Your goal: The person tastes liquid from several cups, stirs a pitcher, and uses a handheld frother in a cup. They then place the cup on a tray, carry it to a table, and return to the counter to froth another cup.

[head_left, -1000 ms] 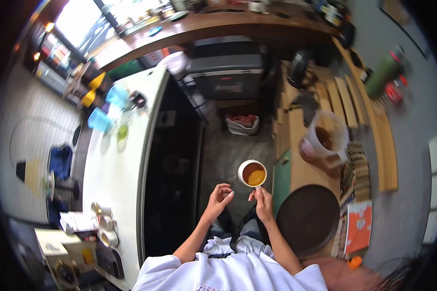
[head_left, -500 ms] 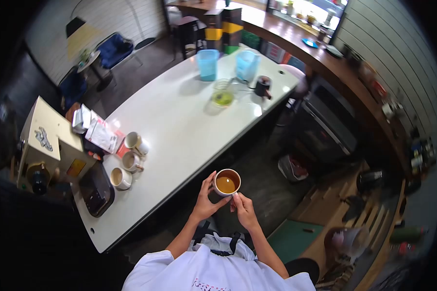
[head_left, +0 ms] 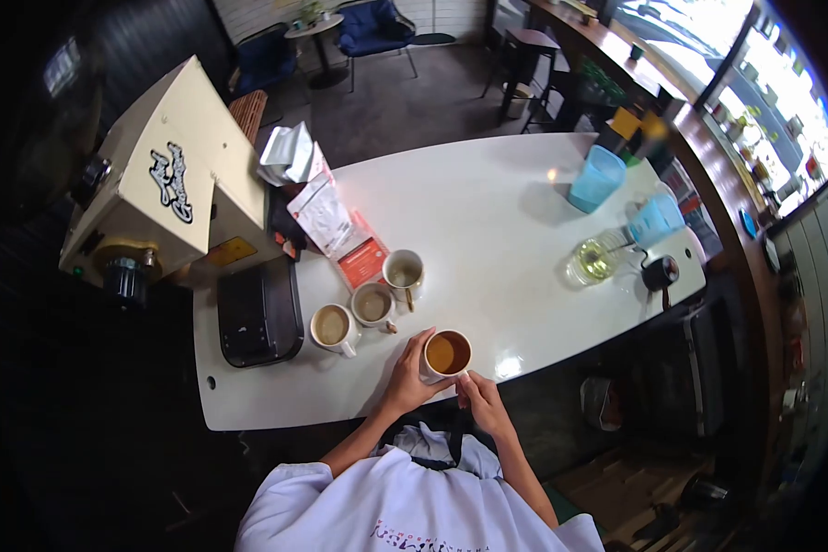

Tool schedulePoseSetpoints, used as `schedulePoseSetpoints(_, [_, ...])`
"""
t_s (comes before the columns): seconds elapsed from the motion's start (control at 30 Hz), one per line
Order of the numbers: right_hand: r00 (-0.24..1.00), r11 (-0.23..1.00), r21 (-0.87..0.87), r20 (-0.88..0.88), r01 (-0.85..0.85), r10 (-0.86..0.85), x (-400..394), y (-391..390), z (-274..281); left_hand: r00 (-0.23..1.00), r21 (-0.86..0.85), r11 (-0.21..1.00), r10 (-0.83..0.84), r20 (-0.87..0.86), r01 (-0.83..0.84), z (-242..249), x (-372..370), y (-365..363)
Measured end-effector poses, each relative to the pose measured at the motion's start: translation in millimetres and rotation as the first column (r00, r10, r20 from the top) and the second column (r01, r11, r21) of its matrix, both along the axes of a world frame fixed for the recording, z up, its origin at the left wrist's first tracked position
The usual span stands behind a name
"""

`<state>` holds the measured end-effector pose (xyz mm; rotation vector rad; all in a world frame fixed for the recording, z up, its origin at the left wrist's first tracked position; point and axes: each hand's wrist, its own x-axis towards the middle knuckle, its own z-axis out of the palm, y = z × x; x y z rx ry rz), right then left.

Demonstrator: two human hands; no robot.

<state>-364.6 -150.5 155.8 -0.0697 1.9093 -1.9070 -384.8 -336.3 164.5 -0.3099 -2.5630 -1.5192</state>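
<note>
A white mug (head_left: pixel 449 375) of amber-brown liquid is held between my two hands over the near edge of the white table (head_left: pixel 488 230). My left hand (head_left: pixel 413 379) wraps around the mug's left side, fingers closed against it. On its right side, the fingers of my right hand (head_left: pixel 480 401) are pinched at the handle, which they mostly hide. Left of my hands stand three more mugs: one with pale brown contents (head_left: pixel 332 348), one in the middle (head_left: pixel 373 321) and one behind (head_left: pixel 407 281).
A cream-coloured machine (head_left: pixel 161 175) stands at the left end beside a black tray (head_left: pixel 259 313). Red-and-white packets (head_left: pixel 327 221) lie behind the mugs. At the right are two blue containers (head_left: pixel 598 179), a clear vessel with yellow-green liquid (head_left: pixel 591 261) and a dark-handled item (head_left: pixel 659 273).
My view has swung left, towards the machine and the three mugs. The held mug has come from beside the table to over its near edge. Both hands keep their hold.
</note>
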Motion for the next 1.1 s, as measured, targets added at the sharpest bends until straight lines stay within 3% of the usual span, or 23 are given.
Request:
schedulePoseSetpoints(0.33, [0.944, 0.944, -0.004, 0.03, -0.329, 0.329, -33.1, -24.5, 6.3, 0.978, 0.02, 0.98, 0.199, 0.063, -0.2, 2.5, 21.1, -33.8])
schedulePoseSetpoints(0.4, [0.912, 0.91, 0.061, 0.013, -0.411, 0.411, -40.5, -25.8, 8.6, 0.971, 0.02, 0.973, 0.229, 0.067, -0.231, 0.1, 24.8, -35.9])
schedulePoseSetpoints(0.53, [0.875, 0.876, 0.088, -0.063, -0.474, 0.48, -50.0, -34.6, 15.7, 0.958, -0.038, 0.961, 0.277, 0.069, -0.275, 7.4, 33.0, -42.1])
schedulePoseSetpoints(0.77, [0.829, 0.825, 0.109, -0.009, -0.555, 0.559, -59.4, -40.4, 19.3, 0.9, -0.091, 0.919, 0.393, 0.187, -0.383, 26.2, 43.9, -34.8])
schedulePoseSetpoints(0.93, [0.797, 0.801, 0.053, -0.084, -0.596, 0.598, -55.4, -48.5, 9.6, 0.931, -0.136, 0.924, 0.365, 0.031, -0.357, 34.5, 44.4, -42.7])
schedulePoseSetpoints(1.1, [0.794, 0.799, 0.05, -0.089, -0.599, 0.601, -54.7, -51.9, 10.1, 0.946, -0.172, 0.932, 0.325, 0.007, -0.319, 34.1, 42.0, -49.1])
